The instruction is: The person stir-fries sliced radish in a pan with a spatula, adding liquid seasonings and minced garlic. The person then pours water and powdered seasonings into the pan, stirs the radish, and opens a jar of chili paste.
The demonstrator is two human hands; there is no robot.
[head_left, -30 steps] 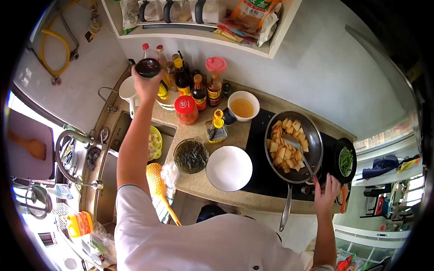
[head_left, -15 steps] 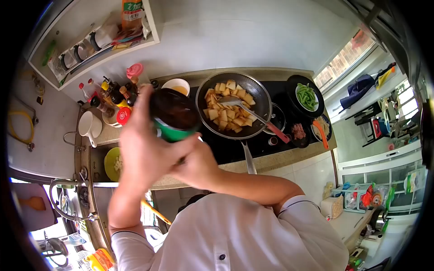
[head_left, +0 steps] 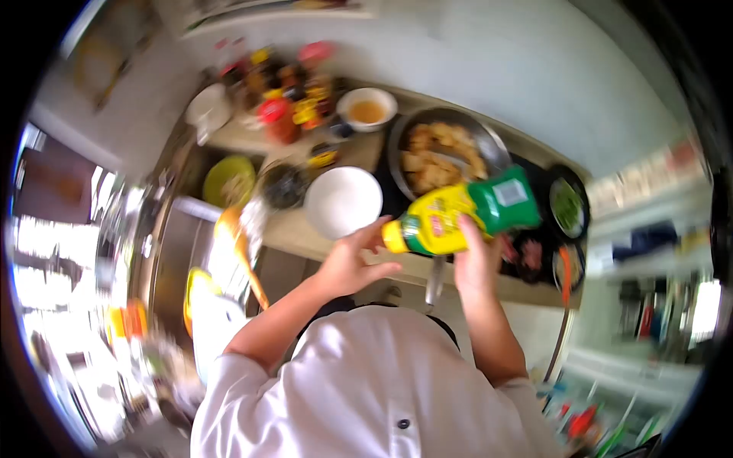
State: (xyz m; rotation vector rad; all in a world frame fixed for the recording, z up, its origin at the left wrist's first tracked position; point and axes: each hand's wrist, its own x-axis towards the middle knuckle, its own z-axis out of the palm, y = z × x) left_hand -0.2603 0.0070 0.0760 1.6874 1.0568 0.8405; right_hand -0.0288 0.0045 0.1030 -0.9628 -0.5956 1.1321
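A green and yellow bottle is tilted nearly level above the counter's front edge, its yellow cap toward the left. My right hand grips its middle from below, partly hidden behind it. At the cap is my left hand, thumb stretched away from the fingers; whether the fingertips touch the cap is unclear. Behind the bottle, the pan holds browned pieces of food. An empty white bowl stands just beyond my left hand.
Blurred sauce bottles and a red-lidded jar stand at the back left, beside a bowl of brownish liquid. Green vegetables sit in a dish at the right. A yellow-green bowl is at the sink; an orange slotted spoon lies nearer.
My left hand has brought the bottle from the back left to the front. My right hand, earlier near the spatula handle, now grips the bottle, while my left hand is at its cap. The view has shifted.
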